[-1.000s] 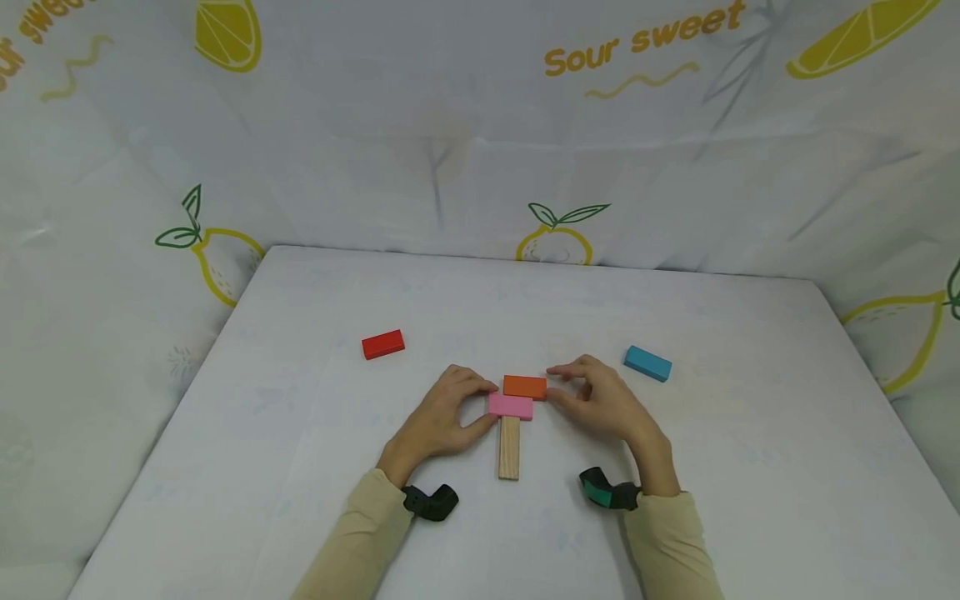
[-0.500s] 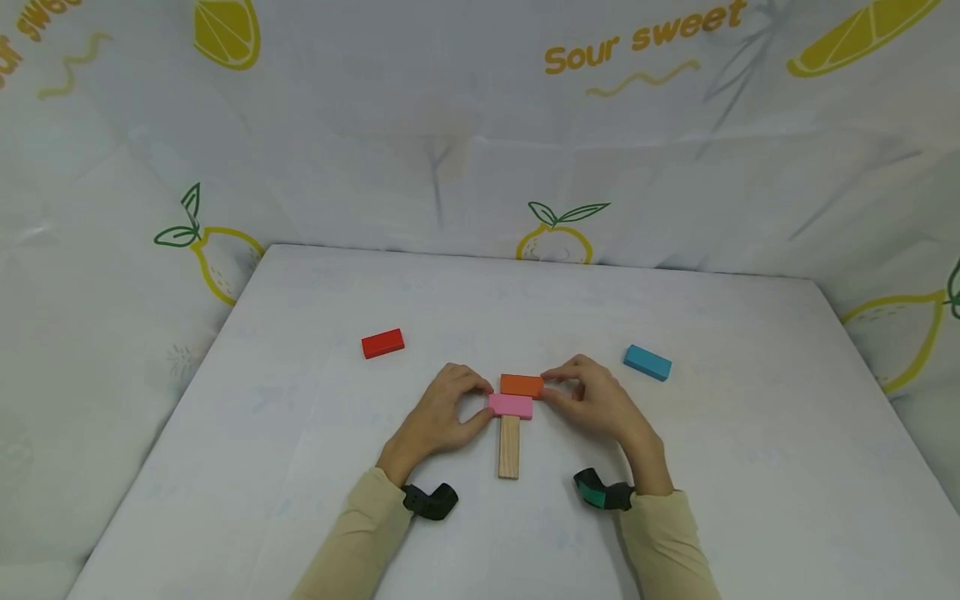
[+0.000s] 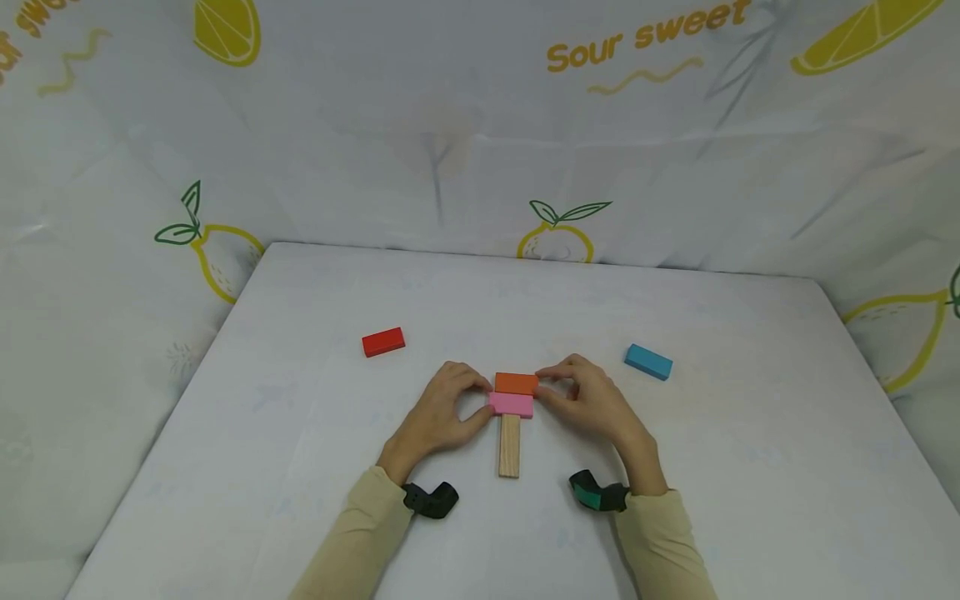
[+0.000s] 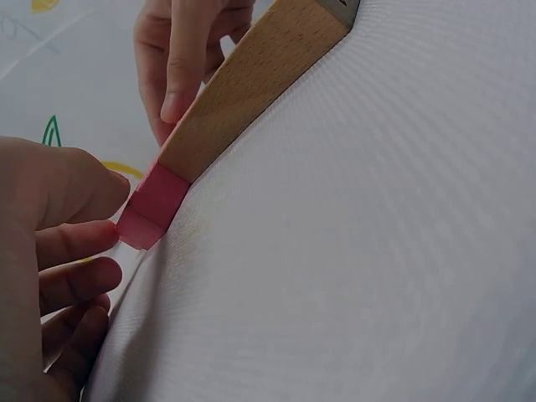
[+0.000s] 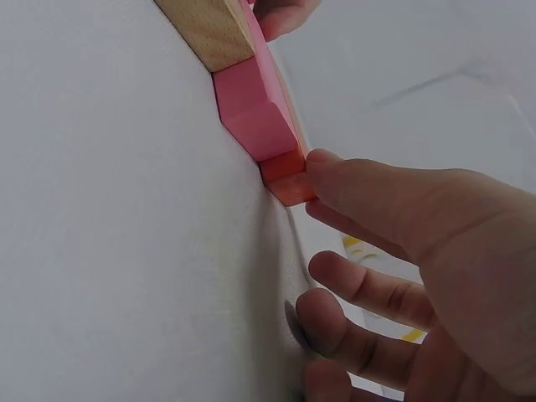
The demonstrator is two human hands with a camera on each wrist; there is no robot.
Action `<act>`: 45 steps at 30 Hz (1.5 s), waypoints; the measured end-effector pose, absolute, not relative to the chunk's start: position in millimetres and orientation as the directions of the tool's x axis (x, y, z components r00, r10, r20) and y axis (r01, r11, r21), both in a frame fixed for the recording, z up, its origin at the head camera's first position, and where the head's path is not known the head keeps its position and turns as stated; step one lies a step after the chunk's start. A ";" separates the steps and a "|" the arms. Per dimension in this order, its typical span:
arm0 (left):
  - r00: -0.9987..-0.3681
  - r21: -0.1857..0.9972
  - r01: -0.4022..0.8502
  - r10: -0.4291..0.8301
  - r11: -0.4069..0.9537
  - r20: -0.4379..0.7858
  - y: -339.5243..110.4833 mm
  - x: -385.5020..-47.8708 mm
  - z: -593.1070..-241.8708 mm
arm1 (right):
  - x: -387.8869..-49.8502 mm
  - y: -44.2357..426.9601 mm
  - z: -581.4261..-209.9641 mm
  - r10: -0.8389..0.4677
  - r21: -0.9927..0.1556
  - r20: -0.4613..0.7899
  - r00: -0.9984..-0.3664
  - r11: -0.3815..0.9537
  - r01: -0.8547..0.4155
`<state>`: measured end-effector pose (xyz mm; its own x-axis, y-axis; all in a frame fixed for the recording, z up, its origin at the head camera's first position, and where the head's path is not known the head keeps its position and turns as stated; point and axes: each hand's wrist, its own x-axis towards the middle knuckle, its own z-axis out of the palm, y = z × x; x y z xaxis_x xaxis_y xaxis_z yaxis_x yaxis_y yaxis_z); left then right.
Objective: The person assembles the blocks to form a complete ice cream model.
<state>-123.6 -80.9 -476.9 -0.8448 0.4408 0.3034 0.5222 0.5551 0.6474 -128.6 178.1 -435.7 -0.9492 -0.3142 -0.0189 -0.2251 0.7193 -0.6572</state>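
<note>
A: What lies farthest from the bench's [image 3: 300,358] back edge?

B: A bare-wood block [image 3: 509,447], its far end against the pink block [image 3: 511,405]. The half-curled left hand [image 3: 435,412] pinches pink's left end, seemingly to steady it.

A: And the right hand [image 3: 594,406]?

B: Also half-curled, it pinches the orange block's [image 3: 515,383] right end, likely keeping it flush behind pink.

A: Beyond?

B: 2 loose ones: red block [image 3: 383,342] nearer the left edge, blue block [image 3: 648,362] nearer the right. The backdrop [image 3: 337,167] reads "Sour sweet".
</note>
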 end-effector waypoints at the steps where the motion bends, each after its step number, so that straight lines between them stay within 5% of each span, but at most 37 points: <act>1: -0.845 0.645 0.524 0.438 0.557 0.308 -80.9 -123.6 -477.0 | -128.6 178.2 -435.8 -0.313 -0.659 -0.017 -0.950 0.718 -0.225; 45: -0.836 0.670 0.542 0.402 0.507 0.372 -80.9 -121.8 -477.5 | -126.6 168.2 -438.4 -0.295 -0.656 -0.016 -0.955 0.724 -0.213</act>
<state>-121.8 -80.9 -477.5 -0.8363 0.4023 0.3724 0.5422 0.5071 0.6699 -126.6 168.2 -438.4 -0.9552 -0.2955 -0.0163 -0.2128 0.7243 -0.6558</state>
